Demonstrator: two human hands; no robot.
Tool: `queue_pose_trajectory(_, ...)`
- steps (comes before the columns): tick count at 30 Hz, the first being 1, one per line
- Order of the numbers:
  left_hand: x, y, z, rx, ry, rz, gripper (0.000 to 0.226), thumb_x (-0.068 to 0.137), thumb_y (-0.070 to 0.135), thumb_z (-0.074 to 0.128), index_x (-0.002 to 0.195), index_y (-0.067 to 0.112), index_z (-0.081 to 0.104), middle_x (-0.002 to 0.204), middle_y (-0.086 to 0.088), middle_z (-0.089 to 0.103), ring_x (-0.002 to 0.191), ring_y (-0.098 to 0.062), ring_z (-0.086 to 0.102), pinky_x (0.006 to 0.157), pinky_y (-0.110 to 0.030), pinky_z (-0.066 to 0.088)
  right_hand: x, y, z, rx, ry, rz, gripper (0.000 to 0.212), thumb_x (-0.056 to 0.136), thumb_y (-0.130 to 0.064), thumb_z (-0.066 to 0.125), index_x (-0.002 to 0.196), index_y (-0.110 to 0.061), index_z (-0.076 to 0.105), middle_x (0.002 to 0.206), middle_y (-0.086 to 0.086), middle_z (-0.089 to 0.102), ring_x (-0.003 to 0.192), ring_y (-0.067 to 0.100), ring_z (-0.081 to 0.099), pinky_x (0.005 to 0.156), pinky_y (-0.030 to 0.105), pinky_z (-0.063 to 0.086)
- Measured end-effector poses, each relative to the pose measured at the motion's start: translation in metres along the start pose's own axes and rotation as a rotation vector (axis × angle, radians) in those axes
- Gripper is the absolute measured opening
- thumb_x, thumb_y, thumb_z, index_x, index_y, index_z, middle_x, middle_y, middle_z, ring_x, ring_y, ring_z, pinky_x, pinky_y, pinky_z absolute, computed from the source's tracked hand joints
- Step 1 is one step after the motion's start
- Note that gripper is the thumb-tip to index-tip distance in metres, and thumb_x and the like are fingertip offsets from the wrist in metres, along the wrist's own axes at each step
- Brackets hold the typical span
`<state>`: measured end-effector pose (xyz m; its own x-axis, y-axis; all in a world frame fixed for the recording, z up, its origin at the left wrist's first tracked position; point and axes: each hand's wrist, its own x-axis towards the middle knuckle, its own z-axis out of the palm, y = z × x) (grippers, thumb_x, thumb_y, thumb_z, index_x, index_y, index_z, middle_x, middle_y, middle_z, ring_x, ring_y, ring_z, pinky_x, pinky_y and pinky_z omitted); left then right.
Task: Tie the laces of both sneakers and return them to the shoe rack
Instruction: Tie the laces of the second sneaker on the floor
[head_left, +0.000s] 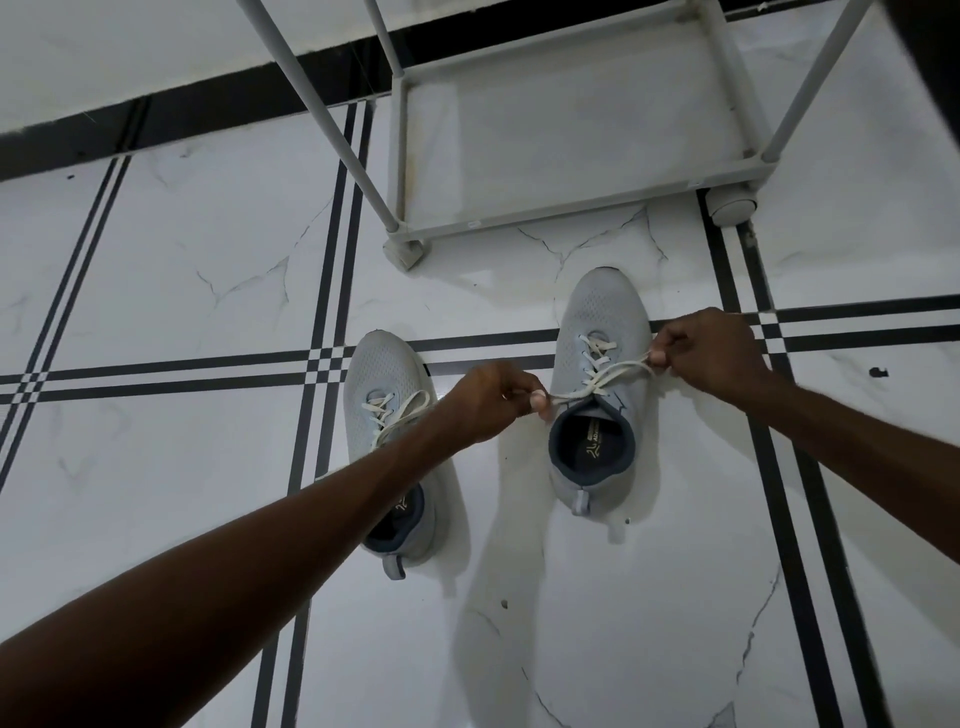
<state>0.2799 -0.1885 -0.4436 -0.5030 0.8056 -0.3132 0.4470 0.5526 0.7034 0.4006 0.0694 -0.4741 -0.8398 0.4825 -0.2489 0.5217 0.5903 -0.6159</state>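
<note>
Two light grey sneakers with cream laces stand on the tiled floor, toes pointing away from me. On the right sneaker (602, 322) the laces (605, 379) cross over the tongue and are stretched sideways. My left hand (488, 402) pinches one lace end beside the shoe's collar. My right hand (711, 353) pinches the other end at the shoe's right side. The left sneaker (379, 369) lies partly under my left forearm, its laces loose over the tongue.
A grey shoe rack (571, 208) stands just beyond the sneakers; its bottom shelf is bare, with slanted poles and a caster (732, 205) at its right corner. White marble tiles with black stripes cover the floor. A wall's dark skirting runs along the top left.
</note>
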Motion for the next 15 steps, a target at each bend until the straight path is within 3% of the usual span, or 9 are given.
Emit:
queue_pose_trajectory(2,0.004,-0.002,-0.004,0.003,0.214,0.037,0.016,0.088,0.033,0.070,0.083,0.023,0.082,0.079,0.011,0.074,0.075,0.006,0.059,0.076,-0.020,0.046,-0.003,-0.008,-0.002,0.165,0.000,0.023,0.008,0.085,-0.012,0.071,0.087,-0.014,0.078,0.078,0.002,0.074,0.075,0.019,0.069,0.072,0.031,0.054)
queue_pose_trajectory(4,0.005,0.004,-0.003,-0.020,0.304,-0.004,0.015,0.087,0.033,0.071,0.084,0.024,0.083,0.077,0.011,0.074,0.072,0.007,0.058,0.073,-0.017,0.042,-0.003,-0.020,-0.003,0.517,-0.056,0.098,0.015,0.091,-0.011,0.065,0.101,-0.008,0.076,0.094,0.009,0.075,0.083,0.022,0.070,0.078,0.034,0.058)
queue_pose_trajectory(8,0.011,0.027,-0.005,-0.500,0.172,-0.255,0.022,0.095,0.030,0.064,0.092,0.015,0.080,0.075,0.014,0.069,0.060,0.001,0.050,0.057,-0.016,0.038,0.002,-0.048,-0.009,1.037,-0.198,0.320,0.013,0.095,-0.006,0.059,0.103,-0.005,0.069,0.104,0.014,0.074,0.091,0.020,0.072,0.079,0.029,0.059)
queue_pose_trajectory(11,0.019,0.041,-0.012,-0.848,0.029,-0.330,0.025,0.102,0.021,0.051,0.090,0.009,0.070,0.090,-0.002,0.071,0.057,-0.009,0.043,0.052,-0.019,0.033,0.010,-0.061,-0.009,1.173,-0.267,0.482,0.015,0.098,-0.004,0.052,0.105,-0.007,0.065,0.096,0.008,0.071,0.093,0.020,0.068,0.074,0.029,0.054)
queue_pose_trajectory(15,0.021,0.046,-0.004,-1.147,-0.224,-0.422,0.026,0.105,0.019,0.036,0.085,0.016,0.052,0.087,-0.006,0.071,0.055,-0.009,0.047,0.044,-0.015,0.032,0.013,-0.068,-0.005,1.238,-0.384,0.566,0.022,0.100,-0.004,0.042,0.105,-0.005,0.063,0.078,0.006,0.070,0.095,0.023,0.067,0.081,0.034,0.052)
